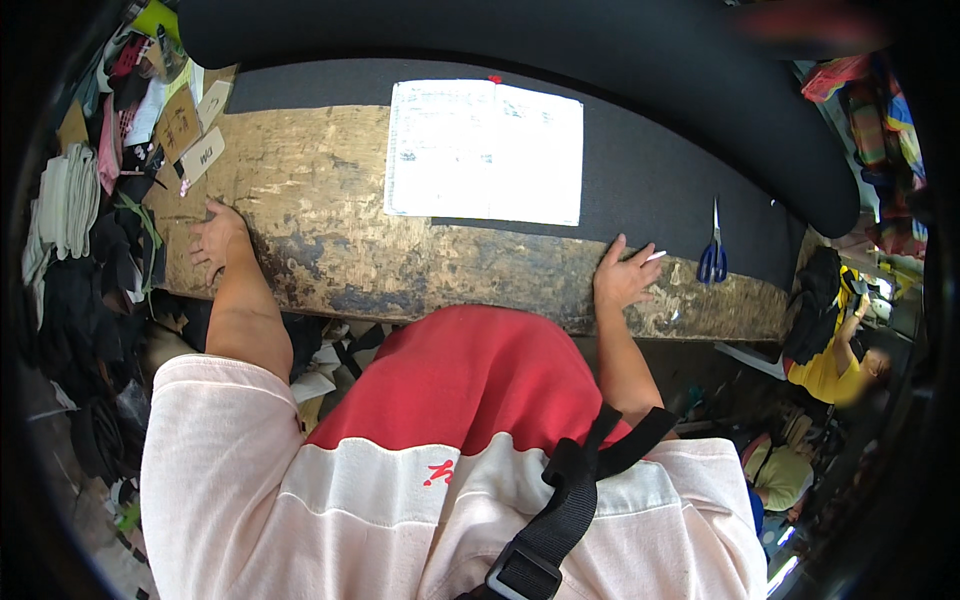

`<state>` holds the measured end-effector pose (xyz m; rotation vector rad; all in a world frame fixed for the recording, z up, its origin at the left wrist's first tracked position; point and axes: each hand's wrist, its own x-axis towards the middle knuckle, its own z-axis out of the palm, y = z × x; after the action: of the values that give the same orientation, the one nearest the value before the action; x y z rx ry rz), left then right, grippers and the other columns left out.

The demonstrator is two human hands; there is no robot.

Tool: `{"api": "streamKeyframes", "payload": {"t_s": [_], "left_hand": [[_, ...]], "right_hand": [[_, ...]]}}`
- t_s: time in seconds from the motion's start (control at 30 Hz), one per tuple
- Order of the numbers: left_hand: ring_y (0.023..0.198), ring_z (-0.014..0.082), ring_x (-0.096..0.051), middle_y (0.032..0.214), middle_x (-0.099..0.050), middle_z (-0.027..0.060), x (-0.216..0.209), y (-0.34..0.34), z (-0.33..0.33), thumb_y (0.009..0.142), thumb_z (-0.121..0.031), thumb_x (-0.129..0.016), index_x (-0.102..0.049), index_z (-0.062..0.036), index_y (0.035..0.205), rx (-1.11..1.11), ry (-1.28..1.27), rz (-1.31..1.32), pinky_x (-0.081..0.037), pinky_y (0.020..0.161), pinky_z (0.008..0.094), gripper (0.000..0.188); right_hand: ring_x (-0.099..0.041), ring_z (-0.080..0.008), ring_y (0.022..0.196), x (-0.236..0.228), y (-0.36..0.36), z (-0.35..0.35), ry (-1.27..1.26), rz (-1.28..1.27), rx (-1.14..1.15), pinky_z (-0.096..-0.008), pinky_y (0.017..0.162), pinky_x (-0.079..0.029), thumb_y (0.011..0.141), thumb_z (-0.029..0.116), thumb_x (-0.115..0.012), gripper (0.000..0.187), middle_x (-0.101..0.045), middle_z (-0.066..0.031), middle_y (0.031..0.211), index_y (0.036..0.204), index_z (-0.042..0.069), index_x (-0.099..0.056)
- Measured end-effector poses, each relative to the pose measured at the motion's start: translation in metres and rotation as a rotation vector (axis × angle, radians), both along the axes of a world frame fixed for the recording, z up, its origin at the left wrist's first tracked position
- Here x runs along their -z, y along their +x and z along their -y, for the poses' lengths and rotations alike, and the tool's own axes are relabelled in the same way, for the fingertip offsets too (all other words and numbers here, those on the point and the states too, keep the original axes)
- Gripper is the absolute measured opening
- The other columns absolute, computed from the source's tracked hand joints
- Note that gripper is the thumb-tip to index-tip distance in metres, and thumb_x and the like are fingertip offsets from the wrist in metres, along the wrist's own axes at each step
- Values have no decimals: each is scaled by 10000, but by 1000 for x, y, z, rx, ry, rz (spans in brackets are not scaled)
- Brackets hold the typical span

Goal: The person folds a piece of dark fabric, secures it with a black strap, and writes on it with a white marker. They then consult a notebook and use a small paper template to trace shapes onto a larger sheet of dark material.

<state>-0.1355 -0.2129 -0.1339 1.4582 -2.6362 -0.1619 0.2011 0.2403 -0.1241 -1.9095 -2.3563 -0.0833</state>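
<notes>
My left hand [220, 243] rests palm down near the left end of the worn wooden tabletop [310, 190], its fingers spread and holding nothing. On the table's front part lies my right hand [624, 278], fingers partly spread, with a short white stick [656, 256] between them, too small to tell whether it is chalk or a pen. Right of that hand are scissors [712, 262] with blue handles, blades pointing away from me. An open notebook [440, 150] with handwritten pages lies beyond both hands, on black fabric [640, 170] and partly on the wood.
A thick black fabric roll [500, 35] spans the table's far side. Cardboard tags [180, 125], folded grey cloth [68, 205] and dark scraps crowd the left. Colourful cloth [868, 130] hangs at the far right. Another person in yellow [835, 375] is at the right, beyond the table.
</notes>
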Motion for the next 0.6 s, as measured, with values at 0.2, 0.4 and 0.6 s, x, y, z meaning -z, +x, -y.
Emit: {"api": "streamKeyframes", "payload": {"t_s": [0.2, 0.4, 0.6], "left_hand": [[1341, 412, -173, 1447, -241, 234, -2, 2, -2, 860, -622, -313, -308, -103, 1410, 10, 3, -19, -122, 924, 751, 756], [1342, 412, -172, 1445, -236, 250, -3, 3, 0, 861, -613, -310, -309, -98, 1410, 29, 7, -36, -111, 923, 756, 752], [1356, 421, -136, 1461, -201, 256, -1, 3, 1, 865, -605, -301, -299, -103, 1418, 37, 21, -53, -93, 929, 758, 747]], "right_hand": [[-540, -334, 1028, -27, 24, -84, 50, -75, 25, -533, 787, -437, 811, 552, -546, 590, -595, -157, 1050, 1149, 72, -604], [-433, -336, 1205, -25, 79, -196, 103, 32, 75, -540, 949, -366, 724, 645, -601, 784, -475, -166, 1304, 1271, 91, -511], [-479, -351, 1153, 6, 78, -187, 102, -57, 99, -587, 937, -349, 755, 666, -549, 784, -524, -180, 1236, 1253, 63, -510]]}}
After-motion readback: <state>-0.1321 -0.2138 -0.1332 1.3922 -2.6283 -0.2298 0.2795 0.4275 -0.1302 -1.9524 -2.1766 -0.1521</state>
